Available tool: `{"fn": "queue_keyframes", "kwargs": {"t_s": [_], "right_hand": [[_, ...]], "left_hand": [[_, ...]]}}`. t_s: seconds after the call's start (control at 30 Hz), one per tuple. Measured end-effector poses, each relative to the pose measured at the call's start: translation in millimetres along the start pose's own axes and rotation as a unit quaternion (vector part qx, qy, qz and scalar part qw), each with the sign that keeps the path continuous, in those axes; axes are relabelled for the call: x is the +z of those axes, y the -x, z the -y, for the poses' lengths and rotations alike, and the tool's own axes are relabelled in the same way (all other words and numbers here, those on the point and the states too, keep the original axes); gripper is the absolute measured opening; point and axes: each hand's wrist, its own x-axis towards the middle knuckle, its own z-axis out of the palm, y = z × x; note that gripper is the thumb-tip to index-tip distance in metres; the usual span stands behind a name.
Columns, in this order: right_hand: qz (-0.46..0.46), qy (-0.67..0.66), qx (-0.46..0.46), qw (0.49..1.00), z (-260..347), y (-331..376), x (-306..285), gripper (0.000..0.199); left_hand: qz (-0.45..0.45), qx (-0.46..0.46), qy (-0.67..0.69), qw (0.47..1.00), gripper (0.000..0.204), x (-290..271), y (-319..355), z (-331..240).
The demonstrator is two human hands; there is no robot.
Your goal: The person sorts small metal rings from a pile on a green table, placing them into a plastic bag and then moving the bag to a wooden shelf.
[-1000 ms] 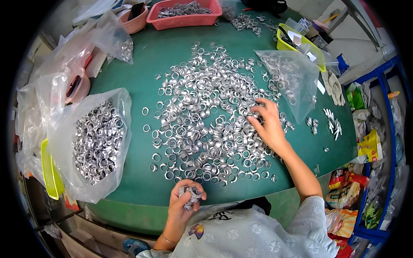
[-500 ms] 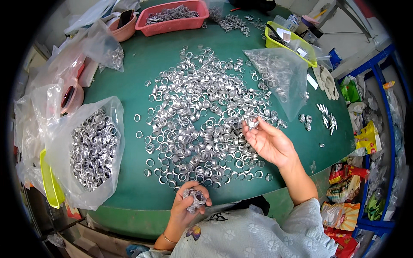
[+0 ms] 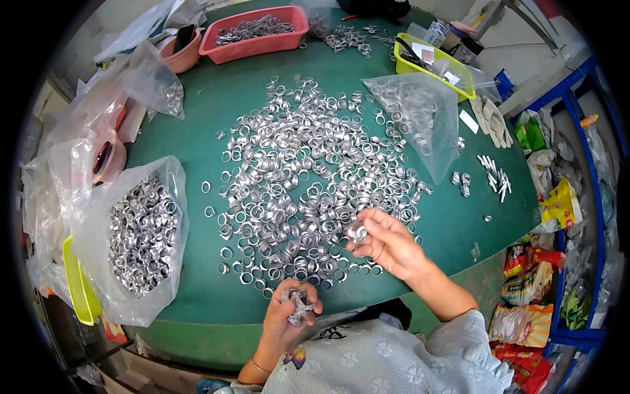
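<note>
A wide pile of silver metal rings (image 3: 308,151) is spread over the green table (image 3: 210,282). At the table's front edge, my left hand (image 3: 279,322) is closed around a clump of metal rings (image 3: 298,306). Over the near right part of the pile, my right hand (image 3: 392,248) pinches metal rings (image 3: 356,232) between thumb and fingers; how many it holds I cannot make out. To the left, a clear plastic bag (image 3: 172,262) lies open, filled with similar rings.
Another clear bag (image 3: 440,131) with rings lies beyond my right hand. A red basin (image 3: 254,47) of metal parts and a yellow-green basket (image 3: 462,92) stand at the back. Gloves (image 3: 491,123) and small metal rods (image 3: 493,176) lie at the right, near a blue shelf (image 3: 594,144).
My right hand has moved from the pile down and left, closer to my left hand, with metal rings in its fingers. My left hand keeps its clump of rings.
</note>
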Motion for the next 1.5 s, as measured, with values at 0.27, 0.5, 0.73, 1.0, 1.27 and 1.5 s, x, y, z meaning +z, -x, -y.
{"fn": "queue_keyframes", "kwargs": {"t_s": [0.27,0.5,0.73,1.0,1.27,1.5], "right_hand": [[0.101,0.116,0.216,0.964,-1.0,-12.5,35.2,0.024],[0.239,0.093,0.116,0.960,-44.9,-86.0,191.3,0.042],[0.332,0.265,0.084,0.902,-26.5,-80.6,159.6,0.027],[-0.159,0.741,-0.352,0.550,43.7,-53.8,-23.0,0.036],[-0.009,0.829,-0.284,0.481,6.8,-41.7,-13.2,0.059],[0.096,0.794,-0.288,0.527,-22.4,-28.7,5.0,0.063]], "left_hand": [[-0.006,-0.052,-0.004,0.999,0.032,3.2,2.7,-2.9],[-0.023,-0.021,-0.008,0.999,0.028,5.5,18.2,-0.6],[-0.072,0.005,-0.013,0.997,0.031,6.3,24.6,-3.3],[-0.038,0.024,-0.038,0.998,0.026,-6.7,12.2,-1.3],[-0.070,-0.008,-0.067,0.995,0.027,5.4,2.5,8.5],[-0.087,-0.007,-0.076,0.993,0.027,11.6,0.3,12.0]]}}
